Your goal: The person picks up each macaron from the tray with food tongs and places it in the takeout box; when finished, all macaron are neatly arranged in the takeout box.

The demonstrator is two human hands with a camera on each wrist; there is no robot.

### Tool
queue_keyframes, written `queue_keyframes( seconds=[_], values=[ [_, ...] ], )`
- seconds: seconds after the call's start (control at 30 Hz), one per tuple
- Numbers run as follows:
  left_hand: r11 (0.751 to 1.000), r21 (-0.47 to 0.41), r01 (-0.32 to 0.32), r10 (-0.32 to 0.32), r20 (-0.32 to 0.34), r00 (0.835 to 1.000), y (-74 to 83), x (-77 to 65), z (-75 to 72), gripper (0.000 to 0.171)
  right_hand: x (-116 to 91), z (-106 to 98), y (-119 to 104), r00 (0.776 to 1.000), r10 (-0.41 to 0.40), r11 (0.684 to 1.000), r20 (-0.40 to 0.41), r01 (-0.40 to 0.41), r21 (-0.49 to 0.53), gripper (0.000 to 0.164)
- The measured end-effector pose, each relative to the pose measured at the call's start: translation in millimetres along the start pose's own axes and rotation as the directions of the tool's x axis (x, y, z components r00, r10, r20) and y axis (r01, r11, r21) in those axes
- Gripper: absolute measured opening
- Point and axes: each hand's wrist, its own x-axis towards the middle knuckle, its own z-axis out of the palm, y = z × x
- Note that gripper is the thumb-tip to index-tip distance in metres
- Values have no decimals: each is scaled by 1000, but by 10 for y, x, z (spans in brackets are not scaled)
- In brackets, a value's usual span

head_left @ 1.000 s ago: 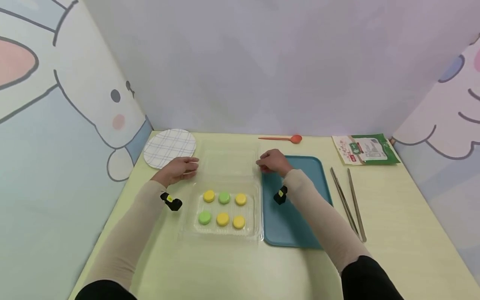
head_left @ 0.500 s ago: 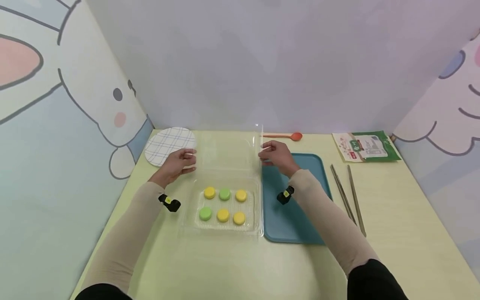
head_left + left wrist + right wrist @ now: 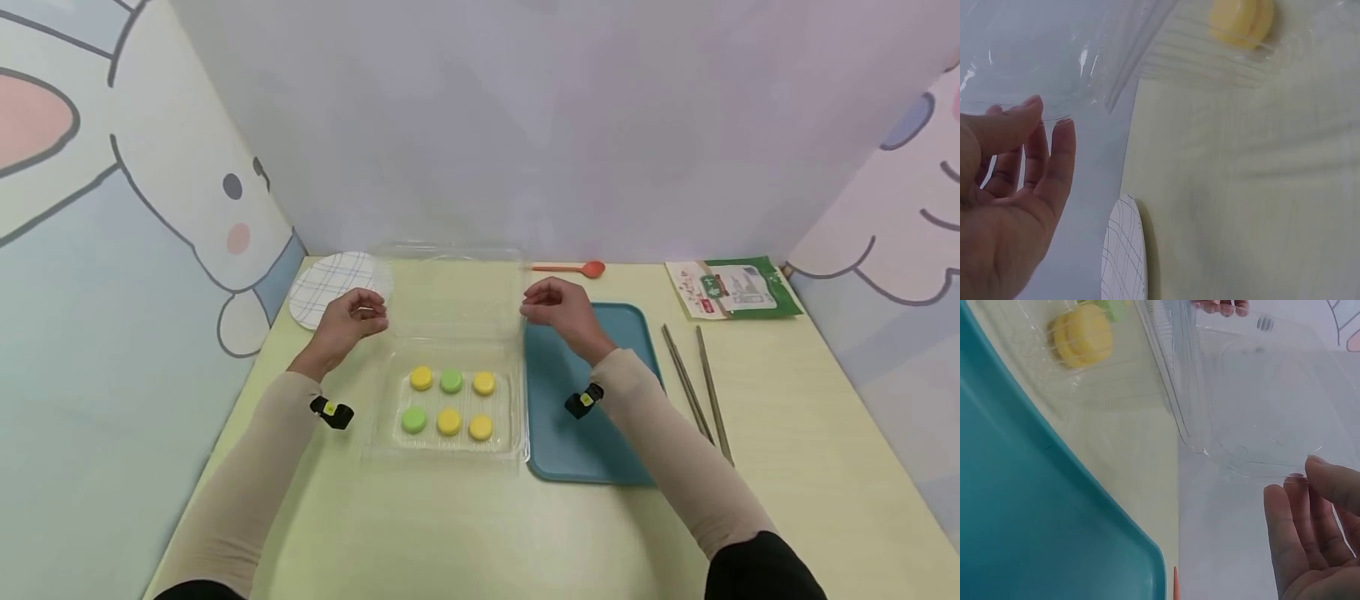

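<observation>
A clear plastic clamshell box (image 3: 378, 442) lies on the table with its hinged lid (image 3: 457, 296) tilted up at the far side. Several yellow and green macarons (image 3: 448, 422) sit in two rows in its base. My left hand (image 3: 345, 325) pinches the lid's left edge between thumb and fingers; the left wrist view shows the lid (image 3: 1029, 56) at the fingertips. On the opposite edge my right hand (image 3: 566, 315) pinches the lid, and the right wrist view shows thumb and fingers meeting at the rim of the lid (image 3: 1272, 406). The transparent plastic makes exact contact hard to see.
A blue tray (image 3: 577, 454) lies right of the box, under my right forearm. Behind are a round checked plate (image 3: 326, 287), a red spoon (image 3: 592, 269) and a green-and-white packet (image 3: 735, 287). Metal tongs or sticks (image 3: 697, 392) lie right of the tray. Walls enclose the table.
The lid has swung up from lying back flat near the table to a raised tilt. Both hands have risen with its edges and moved slightly apart. The macarons have stayed in place.
</observation>
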Motion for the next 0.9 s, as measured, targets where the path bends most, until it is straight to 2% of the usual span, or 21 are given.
queue_keyframes(
  seconds=[0.17, 0.3, 0.47, 0.7, 0.9],
  values=[
    [988, 140, -73, 77, -30, 997, 33, -94, 11, 30, -111, -31, -59, 999, -36, 998, 1, 36, -44, 20],
    [980, 158, -124, 134, -53, 990, 16, -158, 32, 23, -198, -29, -87, 998, -56, 992, 13, 57, -109, 16],
    [965, 188, -181, 191, -38, 981, -24, -257, 57, 19, -346, -17, -46, 995, -97, 979, 31, 101, -177, 11],
    [942, 310, -126, 147, -44, 988, -44, -445, 40, 16, -534, 37, -22, 985, -157, 953, 69, 169, -251, 6],
    [950, 291, -112, 132, -49, 990, -105, -557, 15, 11, -686, 80, 50, 979, -175, 938, 107, 199, -282, 15]
  ],
)
